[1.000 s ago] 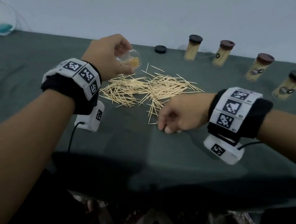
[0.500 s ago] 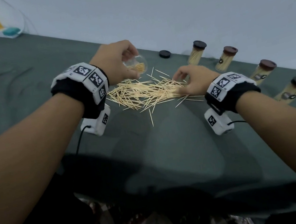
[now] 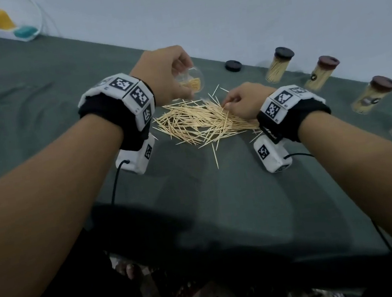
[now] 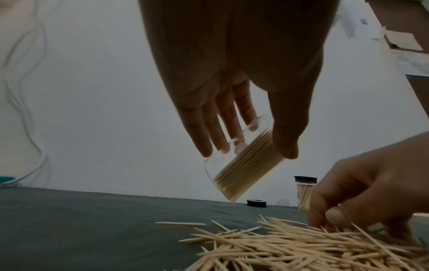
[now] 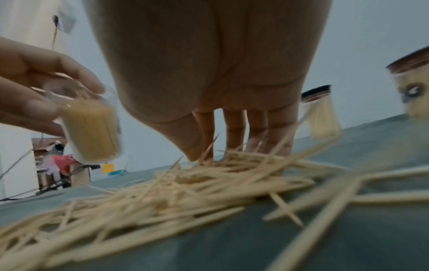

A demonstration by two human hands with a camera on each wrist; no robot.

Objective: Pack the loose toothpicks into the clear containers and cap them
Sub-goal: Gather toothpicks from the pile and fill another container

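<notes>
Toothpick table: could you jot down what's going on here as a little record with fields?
Left hand: holds open clear container tilted, partly filled
Right hand: fingers in loose toothpicks, pinching some
Loose cap: lies on green cloth
Capped containers: row at the far edge, filled
Stage: packing unfinished

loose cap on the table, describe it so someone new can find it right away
Start at the green cloth and follow its far edge along the wall to the row of capped containers. The loose cap lies at that row's left end, just beyond the toothpick pile. It alone sits flat on the cloth, with no container under it.
</notes>
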